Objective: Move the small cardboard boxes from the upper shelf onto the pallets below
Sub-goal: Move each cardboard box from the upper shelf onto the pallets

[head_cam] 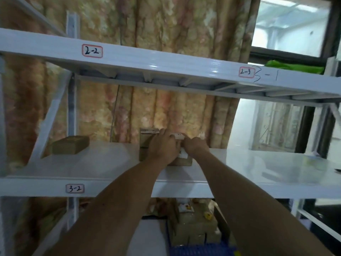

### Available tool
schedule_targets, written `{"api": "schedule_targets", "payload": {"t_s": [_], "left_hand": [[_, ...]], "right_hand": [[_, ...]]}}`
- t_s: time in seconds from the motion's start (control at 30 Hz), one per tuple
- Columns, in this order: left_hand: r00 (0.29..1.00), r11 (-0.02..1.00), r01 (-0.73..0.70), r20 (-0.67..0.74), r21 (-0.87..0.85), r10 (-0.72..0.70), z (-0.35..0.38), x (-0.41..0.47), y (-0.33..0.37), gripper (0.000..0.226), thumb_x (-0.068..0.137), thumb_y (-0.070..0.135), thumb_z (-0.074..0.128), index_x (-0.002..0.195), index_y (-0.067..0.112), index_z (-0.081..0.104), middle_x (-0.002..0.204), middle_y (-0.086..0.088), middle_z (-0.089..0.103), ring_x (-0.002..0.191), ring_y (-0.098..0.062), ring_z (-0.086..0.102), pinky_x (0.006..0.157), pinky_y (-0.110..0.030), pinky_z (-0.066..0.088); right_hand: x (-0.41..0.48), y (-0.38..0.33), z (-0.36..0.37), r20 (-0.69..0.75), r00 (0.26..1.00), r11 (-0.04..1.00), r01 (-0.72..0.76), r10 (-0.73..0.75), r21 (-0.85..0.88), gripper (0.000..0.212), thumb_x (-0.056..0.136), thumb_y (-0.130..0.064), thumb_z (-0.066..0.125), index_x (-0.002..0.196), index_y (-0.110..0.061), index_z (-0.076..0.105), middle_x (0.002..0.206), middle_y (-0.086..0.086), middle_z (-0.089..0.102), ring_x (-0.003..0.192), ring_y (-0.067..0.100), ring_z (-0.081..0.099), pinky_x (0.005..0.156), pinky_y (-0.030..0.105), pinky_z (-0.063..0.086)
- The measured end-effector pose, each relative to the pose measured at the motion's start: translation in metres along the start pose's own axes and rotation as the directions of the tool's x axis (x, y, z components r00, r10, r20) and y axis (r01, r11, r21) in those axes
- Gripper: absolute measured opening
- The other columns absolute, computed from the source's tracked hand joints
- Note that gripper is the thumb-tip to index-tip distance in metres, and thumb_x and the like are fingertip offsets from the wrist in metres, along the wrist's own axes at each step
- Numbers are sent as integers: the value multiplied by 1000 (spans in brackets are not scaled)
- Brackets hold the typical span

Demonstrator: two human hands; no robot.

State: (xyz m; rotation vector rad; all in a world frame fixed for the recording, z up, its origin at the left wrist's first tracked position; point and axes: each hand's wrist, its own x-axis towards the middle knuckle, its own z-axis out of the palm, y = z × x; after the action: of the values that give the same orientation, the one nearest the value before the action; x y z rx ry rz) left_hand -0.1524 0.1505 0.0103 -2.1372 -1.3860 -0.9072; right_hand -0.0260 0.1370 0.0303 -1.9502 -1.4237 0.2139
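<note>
A person's two bare forearms reach up from the bottom of the frame toward a warehouse rack. Nearest, under the arms, a blue pallet already carries a tight stack of packed boxes, some with pale labels on top; a taller flap of cardboard stands at its right.

Above it, at the white shelf tagged "3-2", the left hand lies over the front of a cluster of small cardboard boxes, its grip hooked over the top edge. The right hand is bunched against the cluster's right end, touching the left hand. Its fingers are hidden behind the knuckles, so whether that grip pinches a box cannot be told.

The cluster sits toward the back of the shelf and looks like several loose pieces, one with a white label on top. The lift will likely go best if both hands squeeze inward, draw the lot forward to the shelf lip, then take the weight from beneath before lowering it. A loose top box could slide off.

A lone box waits well apart at the shelf's left end. Higher, the shelf above, tagged "2-2" and "2-3", holds only a green bundle at its far right. Behind hang a patterned curtain and a bright window.
</note>
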Motion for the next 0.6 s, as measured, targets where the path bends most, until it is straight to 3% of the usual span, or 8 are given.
{"api": "schedule_targets", "payload": {"t_s": [0.13,0.23,0.37,0.5,0.6], "left_hand": [[999,999,-23,-44,30,24,3,-4,-7,40,102,32,39,112,8,69,118,-12,64,124,-29,43,94,-40,44],[998,998,-43,-58,-54,39,1,-8,-13,38,102,29,40,109,6,69,118,-13,63,121,-30,47,92,-41,46],[984,927,163,-19,-338,-179,-6,-9,-7,35,102,34,45,116,7,63,113,-14,62,98,-33,63,74,-38,50],[882,704,459,180,-541,-436,-12,-3,-1,33,98,33,56,110,5,67,110,-18,69,102,-37,65,78,-38,52],[825,469,544,342,-696,-449,-10,-1,2,27,95,28,61,110,8,70,111,-14,71,102,-36,66,83,-37,53]], "right_hand": [[-7,-2,4,-60,996,991,-65,73,120,52,101,-43,38,126,-4,61,130,18,62,116,36,61,98,41,51],[-15,-4,7,-86,989,977,-99,117,189,50,98,-44,41,123,-6,62,125,15,65,113,36,62,98,44,52],[-27,-3,10,-206,968,965,-93,145,244,44,97,-39,47,116,-4,65,118,16,68,108,38,64,94,44,54],[-40,2,7,-309,939,963,-67,149,261,45,98,-42,50,121,-6,64,115,16,68,105,36,64,88,38,52],[-49,6,0,-374,918,956,-19,132,292,39,98,-41,53,116,-10,67,108,13,69,102,35,65,88,37,51]]}}
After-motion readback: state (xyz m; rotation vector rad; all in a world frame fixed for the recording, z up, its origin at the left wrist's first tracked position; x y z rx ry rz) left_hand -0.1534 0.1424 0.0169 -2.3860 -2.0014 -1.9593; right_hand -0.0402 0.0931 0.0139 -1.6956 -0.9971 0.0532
